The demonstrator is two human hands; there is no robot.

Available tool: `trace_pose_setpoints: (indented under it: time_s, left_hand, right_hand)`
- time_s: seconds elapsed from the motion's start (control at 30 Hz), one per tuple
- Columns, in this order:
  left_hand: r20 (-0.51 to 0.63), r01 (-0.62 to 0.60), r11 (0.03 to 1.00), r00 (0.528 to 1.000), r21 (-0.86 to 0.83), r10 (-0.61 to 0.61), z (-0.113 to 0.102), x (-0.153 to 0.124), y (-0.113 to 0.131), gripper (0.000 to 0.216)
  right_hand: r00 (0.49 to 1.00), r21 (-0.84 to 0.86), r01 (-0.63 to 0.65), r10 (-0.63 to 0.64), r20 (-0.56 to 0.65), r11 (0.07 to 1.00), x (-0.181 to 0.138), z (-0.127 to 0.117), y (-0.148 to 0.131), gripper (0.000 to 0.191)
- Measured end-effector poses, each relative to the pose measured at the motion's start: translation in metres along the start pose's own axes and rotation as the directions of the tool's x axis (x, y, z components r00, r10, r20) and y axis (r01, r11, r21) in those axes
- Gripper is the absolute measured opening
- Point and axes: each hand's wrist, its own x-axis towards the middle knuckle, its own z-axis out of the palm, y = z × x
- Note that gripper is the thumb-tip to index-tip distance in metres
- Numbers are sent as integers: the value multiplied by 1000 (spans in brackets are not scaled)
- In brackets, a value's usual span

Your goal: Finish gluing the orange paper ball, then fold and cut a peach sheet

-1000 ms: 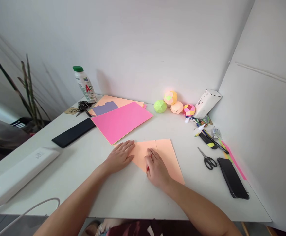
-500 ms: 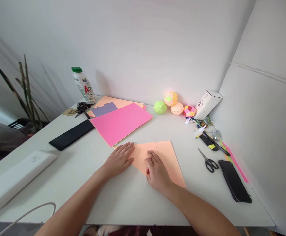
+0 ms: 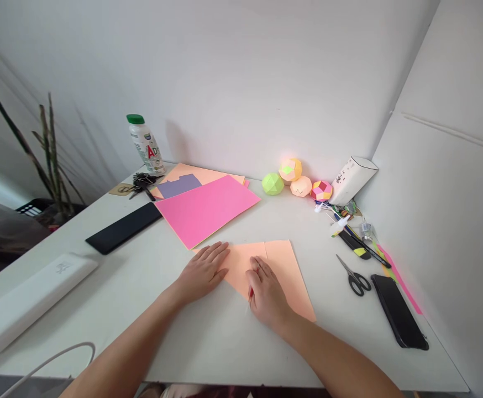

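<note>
A folded peach-orange sheet of paper (image 3: 285, 271) lies on the white table (image 3: 208, 337) in front of me. My left hand (image 3: 204, 270) lies flat and open on the sheet's left corner, fingers stretched out. My right hand (image 3: 266, 293) rests on the paper's middle, by a vertical crease, with its fingers curled and pressed down. A small red thing (image 3: 250, 293) shows at the thumb side of my right hand; what it is cannot be made out.
Pink (image 3: 206, 207) and orange sheets lie behind the hands, with a purple piece (image 3: 178, 184), keys (image 3: 142, 182), a bottle (image 3: 146, 145) and a black bar (image 3: 123, 228). Paper balls (image 3: 290, 170), a white box (image 3: 352, 179), pens (image 3: 355, 235), scissors (image 3: 355, 276) and a phone (image 3: 399, 310) sit right. A white device (image 3: 26, 301) lies left.
Both hands stay on the peach sheet almost unmoved. The view has shifted slightly.
</note>
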Motion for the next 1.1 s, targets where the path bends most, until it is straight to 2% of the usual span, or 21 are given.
trace_pose_setpoints:
  time_s: [0.23, 0.37, 0.43, 0.53, 0.63, 0.77, 0.83, 0.97, 1.1]
  left_hand:
    - [-33, 12, 1000, 999, 23, -11, -1, 0, 6, 56]
    - [-63, 22, 998, 998, 66, -18, -2, 0, 12, 63]
    - [-76, 14, 996, 997, 87, -8, -2, 0, 14, 65]
    - [-91, -3, 994, 996, 106, 13, -1, 0, 14, 67]
    - [-96, -19, 994, 995, 107, 29, -3, 3, 18, 70]
    - [-39, 57, 985, 998, 165, -51, -10, 16, 39, 68]
    - [-46, 62, 986, 997, 152, -56, -11, 24, 55, 64]
    - [-80, -131, 991, 988, 26, 133, -2, 33, 78, 47]
    - [-68, -202, 979, 977, -24, 200, 11, 31, 75, 51]
  right_hand:
    - [1000, 47, -18, 17, 12, 999, 1, 0, -2, 24]
    - [1000, 151, -1, -3, 30, 989, 1, -7, 4, 33]
    - [995, 193, 32, -49, 85, 981, 1, -17, 14, 33]
    - [964, 259, 70, -132, 229, 963, -1, -37, 36, 29]
    - [932, 301, 42, -146, 333, 953, -2, -52, 55, 39]
    - [921, 312, 41, -157, 357, 949, -2, -55, 62, 43]
    - [921, 307, 58, -170, 351, 950, -2, -54, 61, 44]
    - [920, 284, 75, -177, 351, 956, -1, -53, 60, 39]
    - [921, 263, 80, -172, 349, 962, -3, -52, 61, 39]
